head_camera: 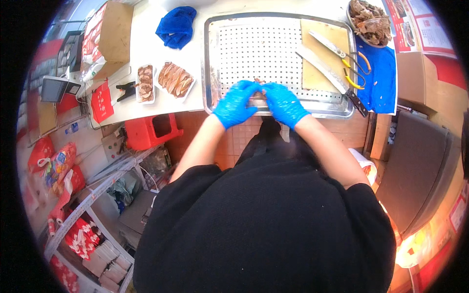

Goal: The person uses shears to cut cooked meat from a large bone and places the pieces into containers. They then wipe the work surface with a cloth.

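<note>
Blue gloves cover both hands. My left hand (236, 104) and my right hand (285, 104) meet at the near edge of a perforated metal tray (253, 51), their fingers closed around a small piece of brown meat (259, 94), mostly hidden. On the tray's right side lies a yellowish cutting board (311, 31). A knife with a dark handle (324, 71) and scissors with yellow and orange handles (331, 45) rest across it. Left of the tray stand a white tray of sliced meat (176, 80) and a narrower one (145, 84).
A bowl heaped with meat and bones (370, 23) stands at the back right by a blue cloth (377, 77). Another blue cloth (177, 27) lies behind the meat trays. Further left are a cardboard box (117, 33), a black clip (125, 91) and a red stool (146, 133).
</note>
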Demonstrator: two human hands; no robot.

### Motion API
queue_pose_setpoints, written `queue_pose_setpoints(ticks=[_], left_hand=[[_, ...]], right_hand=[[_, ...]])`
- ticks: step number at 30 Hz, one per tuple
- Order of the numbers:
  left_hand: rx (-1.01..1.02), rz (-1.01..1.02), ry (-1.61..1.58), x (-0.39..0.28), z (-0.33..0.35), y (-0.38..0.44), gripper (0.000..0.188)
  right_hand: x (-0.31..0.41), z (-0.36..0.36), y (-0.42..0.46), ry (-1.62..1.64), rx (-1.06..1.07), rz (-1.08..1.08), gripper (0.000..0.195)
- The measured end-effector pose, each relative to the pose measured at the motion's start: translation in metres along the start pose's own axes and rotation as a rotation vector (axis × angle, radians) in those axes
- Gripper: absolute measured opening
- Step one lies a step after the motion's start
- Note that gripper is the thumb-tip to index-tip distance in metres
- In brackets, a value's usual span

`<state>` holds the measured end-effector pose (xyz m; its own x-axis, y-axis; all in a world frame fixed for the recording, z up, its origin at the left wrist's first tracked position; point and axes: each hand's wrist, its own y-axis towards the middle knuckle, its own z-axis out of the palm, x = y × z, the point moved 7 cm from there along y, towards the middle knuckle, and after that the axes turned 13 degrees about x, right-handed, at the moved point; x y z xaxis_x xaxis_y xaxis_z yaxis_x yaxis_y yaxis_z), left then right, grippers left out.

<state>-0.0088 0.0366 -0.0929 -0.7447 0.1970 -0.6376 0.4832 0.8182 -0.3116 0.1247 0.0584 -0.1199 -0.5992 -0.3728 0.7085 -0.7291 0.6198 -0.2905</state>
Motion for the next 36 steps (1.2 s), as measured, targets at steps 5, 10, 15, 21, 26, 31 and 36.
queue_pose_setpoints(ticks=[5,10,15,21,26,31,36], left_hand=[[-0.105,-0.157,-0.012,0.015,-0.011,-0.027,0.058],[-0.213,-0.455,-0.051,0.065,-0.004,-0.055,0.055],[-0.236,-0.24,-0.184,0.017,0.02,-0.004,0.051],[-0.241,-0.4,0.017,0.037,-0.006,-0.026,0.088],[-0.263,-0.306,-0.054,0.018,0.018,0.002,0.07],[-0.391,-0.353,-0.241,0.01,0.02,0.013,0.023],[-0.366,-0.513,-0.718,0.012,0.025,0.015,0.024]], right_hand=[[-0.042,-0.041,-0.067,-0.02,-0.18,0.158,0.063],[-0.04,-0.016,-0.048,0.088,-0.126,0.221,0.076],[0.001,-0.002,0.002,0.032,-0.051,0.054,0.067],[-0.02,-0.041,-0.001,-0.045,-0.008,0.141,0.1],[-0.005,-0.009,0.03,-0.004,0.032,0.007,0.058],[-0.011,-0.004,0.024,0.082,-0.124,0.027,0.021],[-0.011,-0.02,0.019,0.197,-0.156,0.085,0.019]])
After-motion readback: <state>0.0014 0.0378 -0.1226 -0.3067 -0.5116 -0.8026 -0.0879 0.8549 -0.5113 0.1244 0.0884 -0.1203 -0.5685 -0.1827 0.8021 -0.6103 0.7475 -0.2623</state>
